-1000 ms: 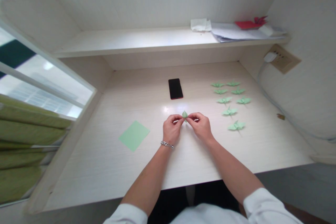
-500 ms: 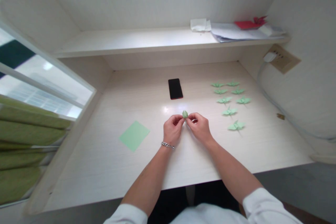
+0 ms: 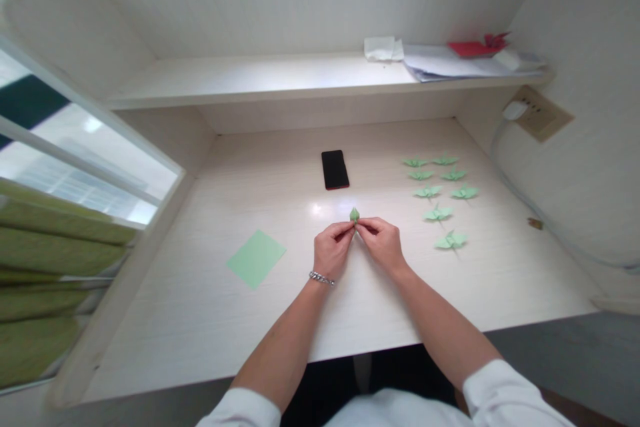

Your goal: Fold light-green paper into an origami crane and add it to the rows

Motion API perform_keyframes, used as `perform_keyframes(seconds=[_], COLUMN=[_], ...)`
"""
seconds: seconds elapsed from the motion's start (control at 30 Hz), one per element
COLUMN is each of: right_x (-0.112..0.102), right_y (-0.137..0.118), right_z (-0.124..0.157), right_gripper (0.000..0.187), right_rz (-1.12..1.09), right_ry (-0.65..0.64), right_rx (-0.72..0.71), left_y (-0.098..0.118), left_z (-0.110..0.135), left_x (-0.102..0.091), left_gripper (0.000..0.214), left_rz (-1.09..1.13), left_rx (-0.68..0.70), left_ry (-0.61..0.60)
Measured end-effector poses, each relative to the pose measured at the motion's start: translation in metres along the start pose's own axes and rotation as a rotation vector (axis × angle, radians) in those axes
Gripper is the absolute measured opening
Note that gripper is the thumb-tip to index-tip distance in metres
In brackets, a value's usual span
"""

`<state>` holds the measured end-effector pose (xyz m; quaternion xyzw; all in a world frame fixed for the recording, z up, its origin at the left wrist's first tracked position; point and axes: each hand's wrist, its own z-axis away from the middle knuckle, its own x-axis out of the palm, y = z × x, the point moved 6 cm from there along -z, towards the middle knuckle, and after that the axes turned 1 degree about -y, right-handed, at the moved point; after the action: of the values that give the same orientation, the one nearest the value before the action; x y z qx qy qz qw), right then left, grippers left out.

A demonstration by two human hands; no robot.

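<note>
Between my two hands, above the middle of the desk, is a small folded piece of green paper (image 3: 355,215). My left hand (image 3: 332,248) pinches its lower end from the left, thumb and fingers pressed together. My right hand (image 3: 381,243) pinches the same end from the right, fingertips almost touching those of the left. The paper's pointed top sticks up past the fingertips; its lower part is hidden by them. A flat green square sheet (image 3: 257,259) lies on the desk to the left of my left hand.
A black phone (image 3: 335,169) lies beyond my hands. Several folded green paper cranes (image 3: 437,213) stand in two columns at the right. A white cable (image 3: 530,203) runs down from the wall socket (image 3: 543,117). Papers (image 3: 440,61) and a red sheet (image 3: 470,49) lie on the shelf.
The folded paper has turned a little between my fingertips, now showing a pointed top. Both hands have shifted very slightly, fingertips closer together. Everything else on the desk stays put.
</note>
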<state>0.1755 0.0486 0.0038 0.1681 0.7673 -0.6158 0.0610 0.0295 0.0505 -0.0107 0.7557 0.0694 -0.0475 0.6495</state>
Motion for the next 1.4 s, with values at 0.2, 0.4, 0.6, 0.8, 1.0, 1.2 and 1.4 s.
perform_keyframes(seconds=[0.2,0.4,0.6,0.8,1.0,1.2,1.4], right_x=[0.001,0.01,0.009,0.013,0.018,0.017,0.016], right_y=[0.017,0.035,0.041,0.034,0.027,0.024,0.026], right_z=[-0.004,-0.007,-0.009,-0.008,-0.006,-0.006,-0.008], right_gripper=[0.028,0.03,0.029,0.031,0.029,0.023,0.022], right_rz=[-0.27,-0.61,-0.606,-0.586,-0.597,-0.542,-0.417], right_ry=[0.0,-0.016,-0.002,-0.088,-0.166,-0.185,-0.187], right_rx=[0.194,0.372,0.388,0.332,0.25,0.179,0.137], left_y=[0.004,0.012,0.016,0.012,0.023,0.027,0.018], left_z=[0.0,0.006,0.006,0.001,0.005,0.008,0.008], left_x=[0.009,0.018,0.007,-0.005,-0.001,-0.003,-0.004], left_gripper=[0.023,0.034,0.025,0.023,0.016,0.013,0.022], left_rz=[0.075,0.111,0.091,0.074,-0.088,-0.127,-0.055], left_rx=[0.051,0.044,0.035,0.068,0.178,0.224,0.105], left_ry=[-0.081,-0.17,-0.044,0.067,0.046,0.081,0.076])
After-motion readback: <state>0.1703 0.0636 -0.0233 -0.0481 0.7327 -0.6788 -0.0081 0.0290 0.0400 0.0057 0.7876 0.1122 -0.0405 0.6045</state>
